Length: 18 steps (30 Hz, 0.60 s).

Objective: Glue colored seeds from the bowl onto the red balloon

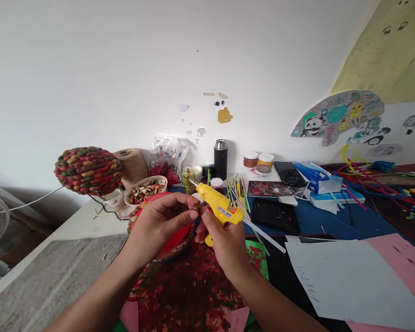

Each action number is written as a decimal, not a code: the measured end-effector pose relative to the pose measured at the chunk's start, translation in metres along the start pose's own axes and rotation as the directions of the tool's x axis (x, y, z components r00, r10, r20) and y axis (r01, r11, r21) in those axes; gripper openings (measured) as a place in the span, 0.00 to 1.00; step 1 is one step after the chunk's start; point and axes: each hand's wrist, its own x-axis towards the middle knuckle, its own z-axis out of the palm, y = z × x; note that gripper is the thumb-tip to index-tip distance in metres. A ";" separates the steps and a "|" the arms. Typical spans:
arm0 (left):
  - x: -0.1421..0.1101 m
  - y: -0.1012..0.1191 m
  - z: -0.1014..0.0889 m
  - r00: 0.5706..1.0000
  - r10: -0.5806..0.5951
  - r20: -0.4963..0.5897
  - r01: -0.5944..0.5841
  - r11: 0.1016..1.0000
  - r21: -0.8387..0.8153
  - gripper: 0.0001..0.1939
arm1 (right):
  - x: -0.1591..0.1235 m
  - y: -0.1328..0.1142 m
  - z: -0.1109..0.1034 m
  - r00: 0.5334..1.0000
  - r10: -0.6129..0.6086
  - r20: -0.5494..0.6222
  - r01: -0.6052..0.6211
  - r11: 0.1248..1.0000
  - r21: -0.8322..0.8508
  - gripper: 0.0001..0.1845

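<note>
Near the red bowl (174, 239), its visible outside largely studded, the left hand (159, 223) pinches a small piece (197, 207), the right hand (227, 240) grips a glue gun (214, 201), and loose pieces (145, 190) await behind-left.

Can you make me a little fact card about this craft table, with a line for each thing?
Left hand: the left hand pinches a small brownish piece
Right hand: the right hand holds a yellow glue gun, nozzle pointing up and to the left
Bumpy ball: the ball is red, green, brown and yellow
Beside the ball: a roll of twine
Near the wall: a black bottle, standing upright
On the right: white paper over pink paper
Wall animal: a panda sticker
</note>
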 end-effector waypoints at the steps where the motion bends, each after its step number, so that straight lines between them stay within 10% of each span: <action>1: 0.000 -0.001 0.000 1.000 0.001 0.003 -0.001 1.000 -0.005 0.14 | 0.000 0.000 0.000 1.000 0.005 0.006 -0.005 1.000 0.000 0.32; 10: -0.006 0.000 -0.034 0.919 0.213 -0.330 -0.137 0.961 0.239 0.15 | 0.000 0.002 0.000 0.997 0.041 0.067 -0.048 0.993 0.107 0.38; 18: -0.018 0.007 -0.022 0.961 0.245 0.126 -0.275 0.836 0.475 0.06 | 0.003 0.001 -0.007 0.998 0.022 0.062 -0.029 0.993 0.110 0.37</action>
